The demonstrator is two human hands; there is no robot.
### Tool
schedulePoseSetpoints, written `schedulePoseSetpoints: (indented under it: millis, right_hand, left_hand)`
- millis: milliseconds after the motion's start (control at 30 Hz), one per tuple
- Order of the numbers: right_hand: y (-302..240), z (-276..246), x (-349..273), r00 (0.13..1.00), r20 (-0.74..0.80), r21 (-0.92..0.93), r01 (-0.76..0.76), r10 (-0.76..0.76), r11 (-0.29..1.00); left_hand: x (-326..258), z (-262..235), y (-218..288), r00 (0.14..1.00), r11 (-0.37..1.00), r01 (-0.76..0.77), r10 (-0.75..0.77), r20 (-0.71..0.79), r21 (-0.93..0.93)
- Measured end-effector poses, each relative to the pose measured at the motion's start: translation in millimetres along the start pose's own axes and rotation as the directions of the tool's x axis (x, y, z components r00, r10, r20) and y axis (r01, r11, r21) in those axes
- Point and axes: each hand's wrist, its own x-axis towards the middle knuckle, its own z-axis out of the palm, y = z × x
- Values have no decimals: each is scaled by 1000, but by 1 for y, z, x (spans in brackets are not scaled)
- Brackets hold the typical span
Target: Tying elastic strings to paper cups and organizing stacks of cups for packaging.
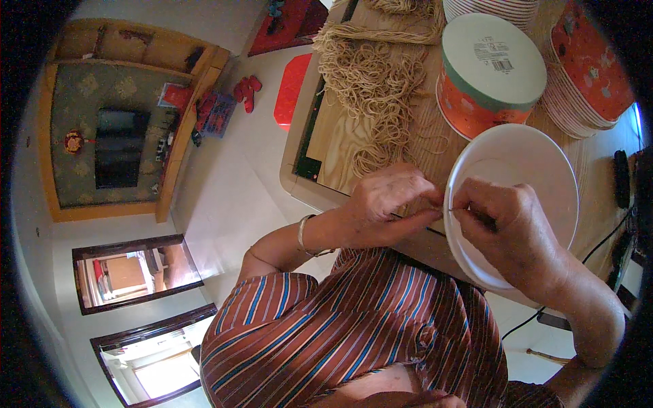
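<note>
A white-lined paper tub (554,180) lies on its side in front of me, its wide mouth facing me. My left hand (388,207), with a bangle on the wrist, is closed in a pinch at the left side of its rim. Across the mouth my right hand (510,214) is closed too, its fingertips almost meeting the left ones at the rim. Whatever is between the fingertips is too small to make out. Beyond my left hand a loose heap of beige cord (374,81) spreads over a pale wooden board (337,146).
An upside-down orange tub with a pale base (493,61) stands behind the open one. Nested tubs (588,75) lean at the far right, and more are stacked at the top. A black cable (605,238) runs along the right. A red stool (292,92) stands left of the table.
</note>
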Motion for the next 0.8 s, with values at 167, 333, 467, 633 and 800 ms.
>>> schedulePoseSetpoints:
  millis: [167,333,467,633,800]
  right_hand:
    - [0,2,1,999,-23,-8,23,-23,1000]
    - [-2,1,1,1000,-16,25,17,-17,1000]
    - [0,3,2,1000,-16,53,14,-13,998]
    - [3,1,-1,999,-25,-10,21,-21,1000]
    - [4,0,-7,997,-47,-4,-53,53,999]
  left_hand:
    - [1,2,1,1000,1000,-2,2,11,15]
    - [-2,5,-2,1000,1000,13,-12,-13,23]
    - [-3,3,-4,999,998,-51,50,21,43]
    - [-1,5,1,985,990,-75,55,-162,-120]
    - [-6,-14,2,982,982,116,-136,-129,-150]
